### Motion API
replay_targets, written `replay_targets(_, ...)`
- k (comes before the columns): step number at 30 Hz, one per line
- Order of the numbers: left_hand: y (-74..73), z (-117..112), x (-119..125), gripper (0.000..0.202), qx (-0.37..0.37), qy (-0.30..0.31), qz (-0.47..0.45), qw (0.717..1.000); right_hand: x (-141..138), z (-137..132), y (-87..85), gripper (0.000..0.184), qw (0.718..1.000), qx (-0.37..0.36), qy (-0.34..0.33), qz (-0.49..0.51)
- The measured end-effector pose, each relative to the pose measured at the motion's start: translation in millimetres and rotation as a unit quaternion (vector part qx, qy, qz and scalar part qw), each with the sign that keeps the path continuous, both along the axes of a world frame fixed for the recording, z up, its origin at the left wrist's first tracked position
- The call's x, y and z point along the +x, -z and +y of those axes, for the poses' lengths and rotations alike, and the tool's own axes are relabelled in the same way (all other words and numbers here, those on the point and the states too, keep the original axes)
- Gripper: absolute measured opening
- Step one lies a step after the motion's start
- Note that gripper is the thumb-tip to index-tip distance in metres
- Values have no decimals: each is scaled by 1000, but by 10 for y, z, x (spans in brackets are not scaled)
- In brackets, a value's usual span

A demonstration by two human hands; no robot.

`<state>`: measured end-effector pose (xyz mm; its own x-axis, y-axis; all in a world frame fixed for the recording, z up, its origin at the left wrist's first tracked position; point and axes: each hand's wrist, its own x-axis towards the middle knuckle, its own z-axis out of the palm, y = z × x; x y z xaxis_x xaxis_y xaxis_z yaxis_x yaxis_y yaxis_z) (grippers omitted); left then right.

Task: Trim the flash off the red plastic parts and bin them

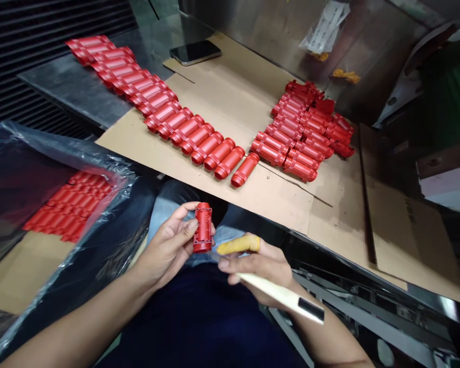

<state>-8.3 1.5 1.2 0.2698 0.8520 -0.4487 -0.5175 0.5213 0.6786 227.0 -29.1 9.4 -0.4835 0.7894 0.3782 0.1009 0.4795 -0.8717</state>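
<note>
My left hand (168, 245) grips a red ribbed plastic cylinder (203, 228) upright between thumb and fingers, above my lap. My right hand (258, 263) is just to its right, holding a pale flat stick (279, 297) with a black strip at its far end. A yellow finger cot (239, 245) covers my right index finger, and its tip is close to the cylinder without clearly touching it. Long rows of similar red cylinders (168, 112) lie on a cardboard sheet (230, 97) ahead, with a denser group of them (302, 133) to the right.
A smartphone (195, 52) lies at the cardboard's far edge, on a dark metal tabletop (72, 92). To my left, a clear plastic bag (67, 207) covers more red cylinders. A plastic packet (325, 28) sits at the back, and a metal frame (368, 317) runs below the table at right.
</note>
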Motion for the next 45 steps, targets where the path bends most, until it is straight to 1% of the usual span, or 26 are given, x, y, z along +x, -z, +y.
replay_targets(2, 9, -1, 2, 41, 7, 4, -1, 1000, 25, 18, 21, 36, 999, 15, 27, 12)
replay_targets(4, 14, -7, 4, 41, 12, 5, -2, 1000, 23, 37, 20, 46, 999, 36, 37, 17)
replay_targets(6, 13, -14, 2, 40, 12, 6, -5, 1000, 6, 54, 0, 51, 998, 54, 42, 10)
replay_targets(9, 2, -21, -7, 41, 9, 10, -6, 1000, -15, 83, -47, 49, 996, 69, 49, 14)
replay_targets(11, -5, -25, -9, 41, 9, 8, -6, 1000, -15, 103, -72, 49, 996, 78, 41, 14)
replay_targets(15, -6, -34, -2, 42, 8, 7, -9, 1000, -4, 102, -69, 48, 996, 86, 30, 10)
replay_targets(18, 0, -40, 3, 43, 11, 9, -7, 1000, -14, 55, -22, 45, 997, 64, 47, 17)
replay_targets(20, 3, -41, 2, 43, 8, 8, -4, 1000, -20, 29, 8, 42, 998, 35, 51, 28)
replay_targets(23, 5, -41, -4, 44, 4, 10, -8, 1000, -3, 36, 16, 40, 999, 6, 32, 44)
replay_targets(28, 2, -39, 1, 43, 2, 10, -10, 1000, 68, 106, -58, 37, 999, 25, -22, -2)
replay_targets(30, 4, -36, 7, 43, 2, 6, -9, 1000, 67, 112, -72, 37, 999, 33, -15, -11)
replay_targets(35, 21, -35, 10, 43, 2, 4, -6, 1000, 21, 94, -47, 39, 998, 57, 23, 5)
replay_targets(41, 21, -37, 9, 43, 4, 6, -9, 1000, 42, 119, -71, 37, 998, 70, 2, -1)
replay_targets(45, 10, -33, 9, 44, 1, 9, -11, 1000, 24, 116, -59, 37, 998, 62, 12, 12)
